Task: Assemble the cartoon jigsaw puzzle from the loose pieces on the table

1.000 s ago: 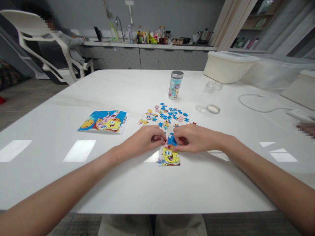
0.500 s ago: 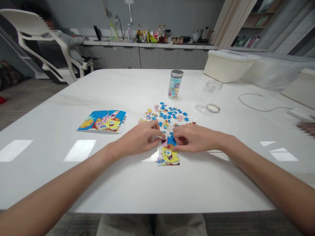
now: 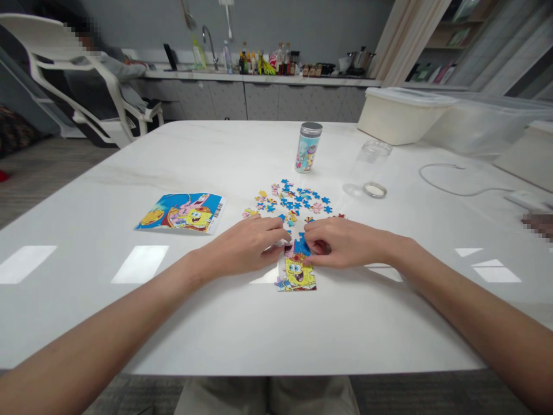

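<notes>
A partly joined jigsaw puzzle [image 3: 299,273] with a yellow cartoon face lies flat on the white table. My left hand [image 3: 253,245] is at its upper left edge, thumb and fingertips pinched on a small puzzle piece that the fingers mostly cover. From the right, my right hand [image 3: 334,242] curls its fingers against the blue upper right part of the joined section, touching it. Loose puzzle pieces [image 3: 298,199], many of them blue, are scattered just beyond both hands. Left of them lies the picture card [image 3: 184,213] showing the cartoon scene.
Behind the pieces stands a printed tin [image 3: 308,148] with a silver lid. To its right are a clear jar [image 3: 370,164], a round lid [image 3: 375,190], a white cable [image 3: 453,189] and storage boxes [image 3: 401,115]. A person sits on a white chair [image 3: 114,95] at back left.
The fingers of my left hand have lowered and closed in at the puzzle's upper left edge. My right hand stays nearly still.
</notes>
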`<state>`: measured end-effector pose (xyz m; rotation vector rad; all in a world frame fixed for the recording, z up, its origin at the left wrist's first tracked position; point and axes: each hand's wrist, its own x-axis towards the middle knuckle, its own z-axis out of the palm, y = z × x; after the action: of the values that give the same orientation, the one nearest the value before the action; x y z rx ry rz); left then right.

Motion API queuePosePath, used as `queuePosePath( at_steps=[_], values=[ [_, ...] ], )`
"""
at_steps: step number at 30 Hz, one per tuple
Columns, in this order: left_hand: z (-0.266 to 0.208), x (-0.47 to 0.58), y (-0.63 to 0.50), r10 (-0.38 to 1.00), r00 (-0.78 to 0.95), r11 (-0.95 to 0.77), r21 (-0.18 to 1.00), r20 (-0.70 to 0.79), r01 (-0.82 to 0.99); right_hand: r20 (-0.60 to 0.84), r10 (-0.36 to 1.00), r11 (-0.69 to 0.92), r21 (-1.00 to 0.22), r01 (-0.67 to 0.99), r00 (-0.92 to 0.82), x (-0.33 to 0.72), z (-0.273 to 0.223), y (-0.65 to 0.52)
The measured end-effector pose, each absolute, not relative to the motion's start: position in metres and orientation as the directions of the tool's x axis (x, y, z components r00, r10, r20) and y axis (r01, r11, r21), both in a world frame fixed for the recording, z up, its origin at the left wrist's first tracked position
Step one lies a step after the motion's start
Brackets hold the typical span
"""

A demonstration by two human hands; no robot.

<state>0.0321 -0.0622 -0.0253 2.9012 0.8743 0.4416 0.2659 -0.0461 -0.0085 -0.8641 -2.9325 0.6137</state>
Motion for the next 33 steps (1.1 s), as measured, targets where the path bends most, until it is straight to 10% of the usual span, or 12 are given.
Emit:
queuePosePath(
  at_steps=[16,33],
  values=[
    [-0.0338,0.0350,-0.0525,0.710,0.667,-0.697,0.367,0.226,0.616,-0.085,0.530,0.766,-0.379,0.520,-0.844,0.2664,-0.0081,-0.0458],
    [-0.0330,0.0369,-0.0550,0.703,0.673,-0.709,0.308,0.231,0.634,-0.082,0.526,0.765,-0.389,0.513,-0.846,0.2666,-0.0098,-0.0449]
  ],
)
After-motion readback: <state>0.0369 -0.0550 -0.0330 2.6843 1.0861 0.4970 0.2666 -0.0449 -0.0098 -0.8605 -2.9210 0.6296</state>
